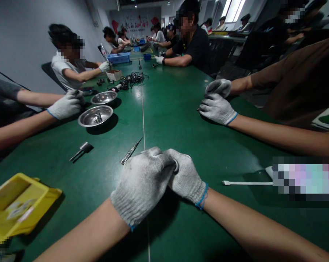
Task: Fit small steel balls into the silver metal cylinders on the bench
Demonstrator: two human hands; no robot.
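Observation:
My left hand (142,183) and my right hand (186,175), both in white knitted gloves, meet above the green table. Their fingers are closed together on a small ring-shaped metal part (176,166), of which only a curved grey edge shows; the rest is hidden by the gloves. Just beyond my left hand lies a slim screwdriver (130,152) with a clear handle, its tip pointing away. Farther left rests a metal piece with a cylindrical head and a thin stem (81,151).
A yellow bin (48,207) with small pale pieces stands at left. Two steel bowls (84,123) sit beyond, near a heap of black cables (131,80). A white cable (246,183) lies right. Co-workers' gloved hands (217,109) (67,105) work on both sides.

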